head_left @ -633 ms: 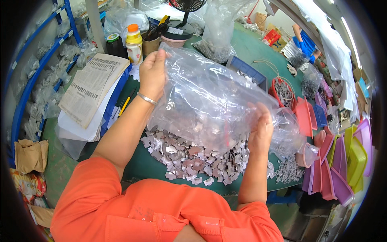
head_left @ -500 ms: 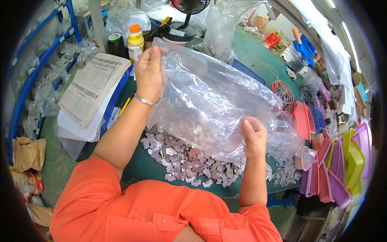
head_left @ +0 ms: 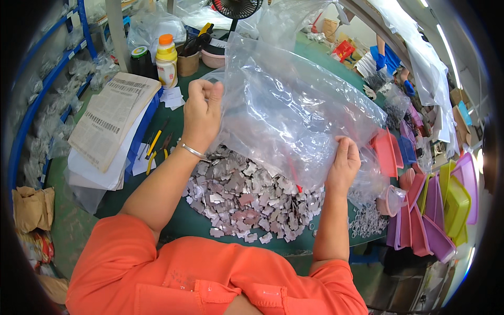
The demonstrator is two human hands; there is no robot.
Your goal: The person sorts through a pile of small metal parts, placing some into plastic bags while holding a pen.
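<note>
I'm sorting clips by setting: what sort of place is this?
Probably a small-parts workshop: a heap of flat metal pieces on a green table, colourful plastic trays at the right, and bag-filled blue shelves at the left.

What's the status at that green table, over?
Left hand and right hand gripping clear plastic bag. Bag spread between them. Small metal pieces on table, partly hidden by bag.

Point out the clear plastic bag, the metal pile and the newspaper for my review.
Clear plastic bag (head_left: 294, 113), head view: middle of its front.
Metal pile (head_left: 252, 202), head view: middle of the heap.
Newspaper (head_left: 113, 118), head view: middle of its printed page.
</note>
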